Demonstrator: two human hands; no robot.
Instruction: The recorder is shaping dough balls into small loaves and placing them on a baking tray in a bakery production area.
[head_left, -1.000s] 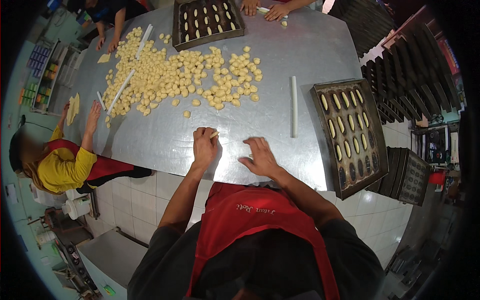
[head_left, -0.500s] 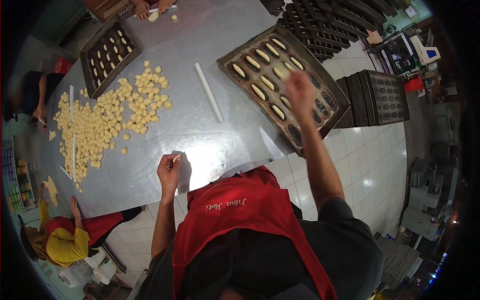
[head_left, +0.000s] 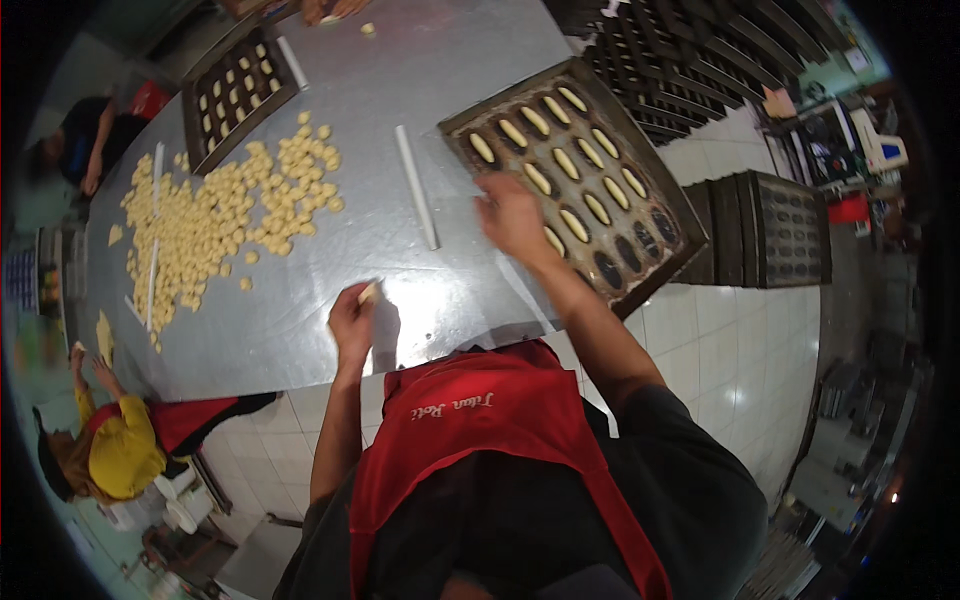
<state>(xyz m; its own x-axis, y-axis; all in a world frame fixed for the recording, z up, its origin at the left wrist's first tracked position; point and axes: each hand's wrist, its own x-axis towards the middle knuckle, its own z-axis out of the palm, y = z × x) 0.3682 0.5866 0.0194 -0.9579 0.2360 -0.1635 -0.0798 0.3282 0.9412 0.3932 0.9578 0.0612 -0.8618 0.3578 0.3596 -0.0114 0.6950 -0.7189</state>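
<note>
Our left hand (head_left: 352,322) pinches 1 dough piece (head_left: 368,292) at its fingertips, kept ready; our right hand (head_left: 510,215), fingers loosely spread and empty, reaches over the mould tray (head_left: 668,205), beside its filled hollows.

Small pale dough piece (head_left: 368,293) pinched in left hand (head_left: 352,322) above steel table (head_left: 300,310)

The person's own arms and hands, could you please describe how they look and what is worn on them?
Both hands, left hand and right hand, are bare, without gloves. The forearms are uncovered; dark short sleeves end near the upper arms. A red apron with pale lettering covers the chest.
</note>
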